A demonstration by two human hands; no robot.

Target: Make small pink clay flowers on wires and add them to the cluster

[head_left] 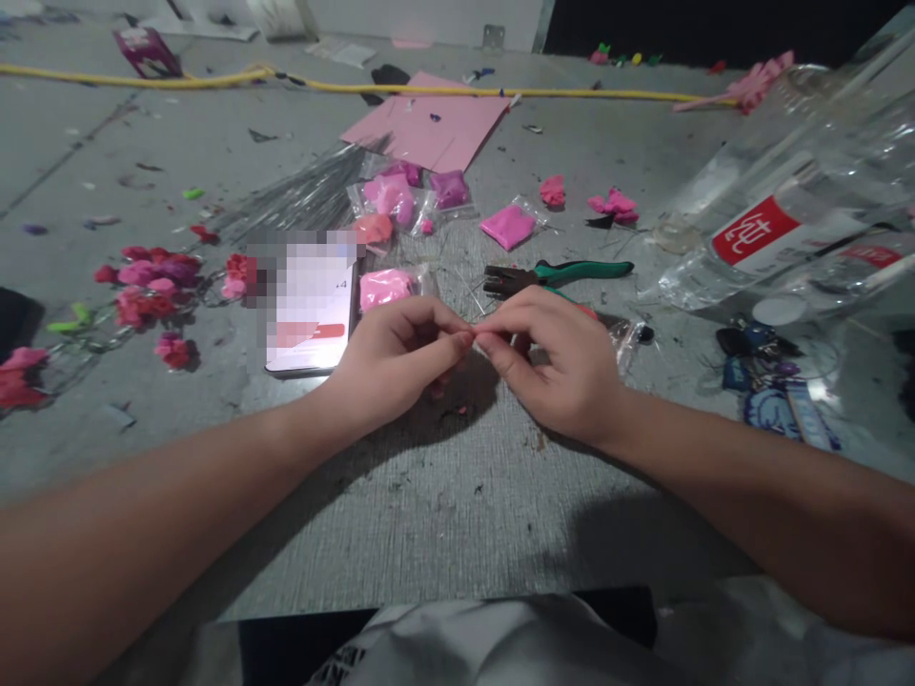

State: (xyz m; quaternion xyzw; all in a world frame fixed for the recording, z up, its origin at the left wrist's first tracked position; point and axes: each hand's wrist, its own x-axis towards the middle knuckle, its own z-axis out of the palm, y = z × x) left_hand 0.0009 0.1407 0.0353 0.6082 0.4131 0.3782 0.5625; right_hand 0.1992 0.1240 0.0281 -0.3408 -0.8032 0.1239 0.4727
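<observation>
Through my head camera I see the left hand (407, 357) and the right hand (554, 357) meeting tip to tip over the grey surface (421, 514); on each, thumb and forefinger are pinched together; whatever sits between them is too small for me to make out. Taking the meeting fingertips as the dial's centre, I have a pink packet (386, 286) at ten o'clock, just beyond the left hand; the pliers (550, 274), green-handled, lie at two, just past the right knuckles. The phone (315, 310) lies screen up at nine, beside the left hand; red and pink flowers (153, 286) lie well beyond it; a sheaf of wires (307, 186) fans out towards ten; a magenta packet (509, 226) lies at one; pink card (436, 114) lies farther off at twelve; clear bottles (758, 229) crowd together between two and three.
</observation>
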